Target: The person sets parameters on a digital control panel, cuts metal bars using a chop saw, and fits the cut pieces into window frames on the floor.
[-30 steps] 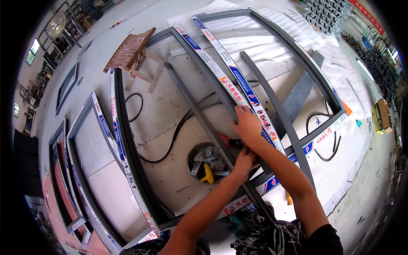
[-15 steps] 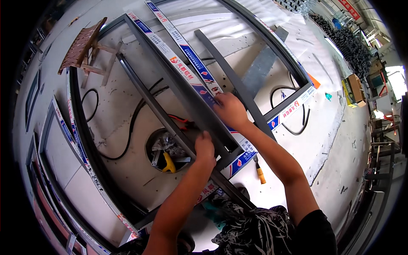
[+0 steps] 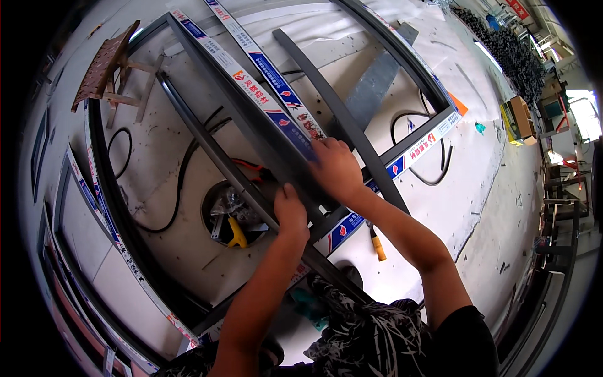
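Shifted since one second ago: both hands, now separated along the right-hand bar of the grey frame (image 3: 251,88), where earlier they sat close together. Left hand (image 3: 291,210), nearest, at that bar's inner side by the near right corner; grip or mere contact cannot be told. Right hand (image 3: 339,169), slightly blurred, fingers bent over the bar's outer edge; firmness of hold likewise undetermined. Yellow-handled tool (image 3: 377,246), on the pale surface just outside the same corner, with room between it and the surface's ragged right edge. Frame: long, dark grey, outer edges taped white, blue and red, lying across the surface's middle. Inside it: dark bowl (image 3: 252,239) of small parts; red-handled pliers (image 3: 248,164); lengthwise grey bar (image 3: 220,162); black cable (image 3: 181,182) in the wide gap toward the left side. Second frame (image 3: 424,147), to the right, crossed by a flat strip (image 3: 342,116). Farther, at the frame's far left corner: woven-seat stool (image 3: 107,63). Beyond the surface's right edge: open cardboard box (image 3: 520,119).
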`<state>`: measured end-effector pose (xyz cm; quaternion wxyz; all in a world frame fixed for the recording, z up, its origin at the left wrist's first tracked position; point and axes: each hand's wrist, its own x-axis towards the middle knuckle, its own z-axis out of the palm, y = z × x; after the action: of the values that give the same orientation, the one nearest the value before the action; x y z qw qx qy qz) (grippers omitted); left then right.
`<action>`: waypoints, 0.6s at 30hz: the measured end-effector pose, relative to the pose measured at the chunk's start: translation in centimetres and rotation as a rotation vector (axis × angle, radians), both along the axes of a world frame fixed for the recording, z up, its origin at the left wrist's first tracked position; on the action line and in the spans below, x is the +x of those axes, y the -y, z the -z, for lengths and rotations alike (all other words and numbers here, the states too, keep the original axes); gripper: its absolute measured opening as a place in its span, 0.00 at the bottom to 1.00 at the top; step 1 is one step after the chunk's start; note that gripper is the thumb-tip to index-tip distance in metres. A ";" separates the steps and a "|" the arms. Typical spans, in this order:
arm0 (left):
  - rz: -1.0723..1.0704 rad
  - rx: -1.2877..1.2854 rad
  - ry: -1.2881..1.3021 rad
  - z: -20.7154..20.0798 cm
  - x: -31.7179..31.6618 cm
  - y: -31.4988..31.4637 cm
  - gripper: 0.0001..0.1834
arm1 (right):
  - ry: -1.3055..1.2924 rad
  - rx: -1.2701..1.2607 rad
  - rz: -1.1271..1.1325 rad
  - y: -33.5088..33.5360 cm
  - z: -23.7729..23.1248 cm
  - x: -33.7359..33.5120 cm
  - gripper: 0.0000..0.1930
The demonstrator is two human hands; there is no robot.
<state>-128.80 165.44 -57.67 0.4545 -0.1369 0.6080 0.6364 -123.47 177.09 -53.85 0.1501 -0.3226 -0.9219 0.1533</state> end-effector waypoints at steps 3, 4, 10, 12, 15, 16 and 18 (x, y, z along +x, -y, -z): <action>-0.026 -0.051 0.018 -0.8 0.1 -0.3 0.21 | 0.044 -0.053 0.035 0.4 -0.5 1.3 0.17; -0.020 -0.047 0.021 -0.8 0.1 -0.2 0.21 | 0.046 -0.049 0.041 0.6 -0.6 1.9 0.17; -0.073 0.041 0.077 -0.8 -0.6 1.1 0.21 | 0.000 -0.043 -0.409 4.9 -2.1 8.3 0.21; -0.068 0.019 0.056 -0.3 -0.8 1.2 0.21 | 0.075 -0.050 -0.429 6.2 -2.7 9.9 0.23; -0.070 -0.005 0.069 -0.6 -1.0 1.5 0.21 | 0.069 -0.019 -0.431 6.9 -2.0 11.1 0.29; -0.066 -0.002 0.066 -0.3 -1.1 1.5 0.21 | 0.037 -0.012 -0.425 7.1 -1.8 11.3 0.30; -0.028 -0.059 0.049 0.5 -1.2 1.2 0.20 | 0.025 -0.010 -0.410 7.3 -1.8 11.7 0.31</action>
<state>-130.01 164.19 -58.15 0.4561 -0.1744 0.6133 0.6208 -111.74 169.78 -52.08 0.1026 -0.1307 -0.9693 0.1812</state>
